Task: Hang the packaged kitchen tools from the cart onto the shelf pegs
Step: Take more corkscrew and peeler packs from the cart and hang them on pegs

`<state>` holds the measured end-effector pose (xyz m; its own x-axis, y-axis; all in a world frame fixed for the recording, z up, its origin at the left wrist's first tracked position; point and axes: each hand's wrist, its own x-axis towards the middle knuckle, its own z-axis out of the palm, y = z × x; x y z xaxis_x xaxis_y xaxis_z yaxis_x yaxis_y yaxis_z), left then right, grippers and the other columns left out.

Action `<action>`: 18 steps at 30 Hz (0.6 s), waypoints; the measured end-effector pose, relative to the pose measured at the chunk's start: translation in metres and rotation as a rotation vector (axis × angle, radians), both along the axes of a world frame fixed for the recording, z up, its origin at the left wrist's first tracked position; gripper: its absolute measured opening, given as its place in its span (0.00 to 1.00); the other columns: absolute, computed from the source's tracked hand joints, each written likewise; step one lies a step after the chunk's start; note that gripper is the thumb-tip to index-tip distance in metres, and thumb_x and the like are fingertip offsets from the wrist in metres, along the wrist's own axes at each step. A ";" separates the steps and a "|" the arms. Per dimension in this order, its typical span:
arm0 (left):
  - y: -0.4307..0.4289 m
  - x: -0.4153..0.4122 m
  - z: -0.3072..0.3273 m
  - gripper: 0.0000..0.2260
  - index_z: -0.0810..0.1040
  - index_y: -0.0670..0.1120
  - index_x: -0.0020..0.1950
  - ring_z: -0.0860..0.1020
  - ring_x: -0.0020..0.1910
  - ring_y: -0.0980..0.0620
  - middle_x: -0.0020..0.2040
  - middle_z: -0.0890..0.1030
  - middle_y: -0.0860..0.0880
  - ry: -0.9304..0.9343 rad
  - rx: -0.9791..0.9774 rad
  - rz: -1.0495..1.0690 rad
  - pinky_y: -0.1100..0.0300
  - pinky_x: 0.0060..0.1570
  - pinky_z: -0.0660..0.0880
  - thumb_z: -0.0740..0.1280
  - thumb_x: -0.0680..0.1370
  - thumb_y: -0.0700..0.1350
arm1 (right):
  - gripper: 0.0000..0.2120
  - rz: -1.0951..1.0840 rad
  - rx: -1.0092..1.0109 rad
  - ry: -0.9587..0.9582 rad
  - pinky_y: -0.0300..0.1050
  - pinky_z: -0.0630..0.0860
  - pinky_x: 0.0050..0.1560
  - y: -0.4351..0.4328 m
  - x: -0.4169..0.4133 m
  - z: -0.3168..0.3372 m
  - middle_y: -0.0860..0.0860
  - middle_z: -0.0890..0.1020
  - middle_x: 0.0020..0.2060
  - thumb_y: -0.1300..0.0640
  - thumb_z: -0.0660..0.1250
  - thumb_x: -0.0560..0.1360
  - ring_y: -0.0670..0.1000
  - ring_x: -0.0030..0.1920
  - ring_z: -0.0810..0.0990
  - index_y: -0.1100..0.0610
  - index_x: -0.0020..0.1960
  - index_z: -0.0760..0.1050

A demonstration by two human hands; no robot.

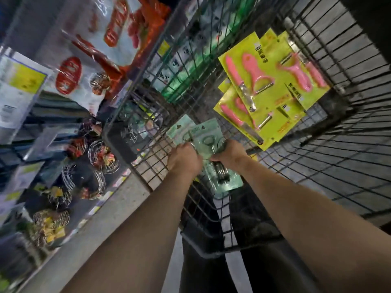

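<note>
Pale green tool packs (pixel 208 132) gripped by left hand (pixel 184 157) and right hand (pixel 231 153), fingers curled round their edges, held low inside wire cart (pixel 338 144), yellow peeler packs (pixel 275 85) laid just beyond, whisks (pixel 96 153) shelved at left.

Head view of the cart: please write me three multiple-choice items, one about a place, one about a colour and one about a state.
1. Where do the yellow packages lie?
A. in the cart
B. on a shelf peg
C. on the floor

2. What colour are their tool handles?
A. blue
B. pink
C. black

3. In what state are the pale green packages?
A. hanging on a peg
B. lying untouched
C. held by both hands

Key:
1 A, the cart encloses them.
2 B, the handles show pink against the yellow card.
3 C, the left hand and the right hand grip them.
</note>
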<state>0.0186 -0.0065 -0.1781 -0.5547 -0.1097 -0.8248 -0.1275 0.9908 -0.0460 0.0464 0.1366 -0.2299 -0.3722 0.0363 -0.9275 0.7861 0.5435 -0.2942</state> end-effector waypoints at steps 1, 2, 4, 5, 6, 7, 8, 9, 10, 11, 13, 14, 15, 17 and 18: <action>0.003 0.000 0.001 0.16 0.77 0.42 0.63 0.79 0.57 0.40 0.59 0.81 0.40 -0.006 -0.018 -0.002 0.53 0.44 0.72 0.64 0.80 0.52 | 0.30 -0.020 -0.020 0.001 0.46 0.80 0.57 0.004 -0.004 0.001 0.55 0.84 0.56 0.50 0.81 0.67 0.56 0.56 0.82 0.58 0.64 0.76; 0.006 0.002 0.001 0.18 0.76 0.42 0.65 0.77 0.60 0.40 0.62 0.80 0.38 -0.007 -0.035 -0.001 0.52 0.47 0.72 0.64 0.81 0.53 | 0.26 -0.064 -0.039 0.003 0.44 0.82 0.52 0.010 -0.007 0.001 0.54 0.84 0.54 0.52 0.81 0.67 0.55 0.52 0.83 0.57 0.62 0.77; 0.010 0.004 0.004 0.27 0.67 0.39 0.75 0.69 0.72 0.39 0.74 0.70 0.36 -0.003 -0.086 0.036 0.48 0.62 0.72 0.62 0.83 0.55 | 0.12 -0.141 -0.062 0.024 0.35 0.78 0.32 0.024 -0.014 0.004 0.51 0.81 0.43 0.60 0.77 0.72 0.51 0.39 0.81 0.55 0.51 0.76; 0.012 0.006 0.006 0.31 0.61 0.37 0.79 0.64 0.77 0.39 0.79 0.63 0.36 -0.002 -0.118 0.054 0.48 0.70 0.68 0.60 0.83 0.56 | 0.11 -0.173 -0.075 0.039 0.34 0.73 0.25 0.031 -0.017 0.008 0.49 0.78 0.39 0.63 0.74 0.74 0.50 0.35 0.78 0.52 0.49 0.74; 0.014 0.008 0.007 0.34 0.56 0.36 0.81 0.60 0.78 0.40 0.80 0.59 0.37 0.001 -0.153 0.048 0.49 0.73 0.65 0.59 0.84 0.57 | 0.13 -0.203 -0.098 0.049 0.34 0.70 0.23 0.037 -0.020 0.011 0.47 0.75 0.37 0.64 0.73 0.75 0.50 0.33 0.78 0.50 0.51 0.73; 0.017 0.010 0.006 0.35 0.56 0.35 0.81 0.60 0.78 0.41 0.80 0.59 0.37 0.005 -0.193 0.030 0.50 0.73 0.64 0.58 0.84 0.58 | 0.15 -0.228 -0.120 0.051 0.34 0.70 0.22 0.043 -0.022 0.014 0.46 0.75 0.37 0.65 0.73 0.75 0.49 0.32 0.78 0.49 0.54 0.73; 0.020 0.011 0.004 0.34 0.58 0.35 0.80 0.60 0.76 0.42 0.79 0.59 0.38 0.006 -0.226 0.006 0.51 0.72 0.64 0.57 0.84 0.58 | 0.16 -0.271 -0.158 0.055 0.33 0.71 0.23 0.047 -0.025 0.020 0.46 0.76 0.37 0.65 0.73 0.75 0.47 0.31 0.78 0.51 0.56 0.75; 0.022 0.011 0.002 0.32 0.63 0.35 0.79 0.61 0.75 0.42 0.78 0.60 0.38 0.000 -0.252 -0.007 0.51 0.72 0.64 0.56 0.84 0.59 | 0.16 -0.302 -0.186 0.067 0.33 0.71 0.24 0.052 -0.027 0.023 0.47 0.78 0.37 0.67 0.73 0.75 0.46 0.30 0.78 0.54 0.59 0.77; 0.024 0.011 -0.001 0.30 0.67 0.36 0.76 0.60 0.75 0.42 0.77 0.60 0.39 -0.012 -0.270 -0.014 0.50 0.73 0.63 0.56 0.85 0.59 | 0.14 -0.342 -0.200 0.084 0.34 0.72 0.24 0.056 -0.030 0.026 0.49 0.80 0.36 0.68 0.72 0.75 0.45 0.29 0.78 0.57 0.59 0.79; 0.025 0.011 -0.004 0.29 0.71 0.37 0.74 0.60 0.76 0.41 0.78 0.59 0.39 -0.023 -0.280 -0.014 0.49 0.74 0.61 0.54 0.85 0.59 | 0.11 -0.352 -0.191 0.102 0.35 0.72 0.24 0.061 -0.033 0.027 0.50 0.80 0.35 0.68 0.71 0.75 0.46 0.29 0.77 0.59 0.57 0.80; 0.027 0.011 -0.009 0.31 0.71 0.36 0.74 0.56 0.78 0.39 0.80 0.56 0.38 -0.048 -0.295 -0.006 0.46 0.77 0.57 0.51 0.85 0.60 | 0.08 -0.381 -0.173 0.131 0.39 0.76 0.27 0.070 -0.039 0.030 0.53 0.83 0.38 0.67 0.71 0.76 0.50 0.31 0.79 0.58 0.54 0.81; 0.028 0.011 -0.011 0.33 0.70 0.35 0.75 0.54 0.79 0.38 0.81 0.54 0.38 -0.059 -0.298 0.012 0.45 0.78 0.54 0.50 0.85 0.61 | 0.10 -0.404 -0.181 0.142 0.41 0.78 0.30 0.075 -0.041 0.030 0.55 0.85 0.43 0.66 0.71 0.76 0.51 0.34 0.81 0.58 0.56 0.82; 0.030 0.011 -0.013 0.34 0.68 0.34 0.76 0.53 0.80 0.38 0.81 0.53 0.38 -0.068 -0.297 0.042 0.44 0.79 0.53 0.50 0.85 0.62 | 0.13 -0.411 -0.175 0.149 0.40 0.78 0.32 0.080 -0.042 0.028 0.56 0.85 0.47 0.66 0.71 0.76 0.50 0.36 0.81 0.59 0.60 0.81; 0.033 0.010 -0.018 0.36 0.65 0.34 0.78 0.51 0.80 0.37 0.82 0.51 0.38 -0.074 -0.289 0.125 0.43 0.79 0.51 0.50 0.84 0.63 | 0.14 -0.403 -0.147 0.162 0.36 0.75 0.32 0.087 -0.042 0.027 0.54 0.84 0.45 0.65 0.71 0.76 0.47 0.35 0.77 0.60 0.61 0.81; 0.034 0.009 -0.020 0.36 0.64 0.34 0.78 0.51 0.80 0.36 0.82 0.50 0.38 -0.071 -0.278 0.167 0.43 0.79 0.51 0.51 0.84 0.63 | 0.13 -0.395 -0.135 0.159 0.35 0.73 0.29 0.090 -0.043 0.027 0.52 0.83 0.42 0.65 0.71 0.77 0.47 0.34 0.76 0.60 0.61 0.81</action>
<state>0.0277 0.0270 -0.1983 -0.4526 -0.4202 -0.7865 -0.2737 0.9049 -0.3259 0.0037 0.2266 -0.2032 -0.4922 0.0867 -0.8662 0.8651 0.1595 -0.4756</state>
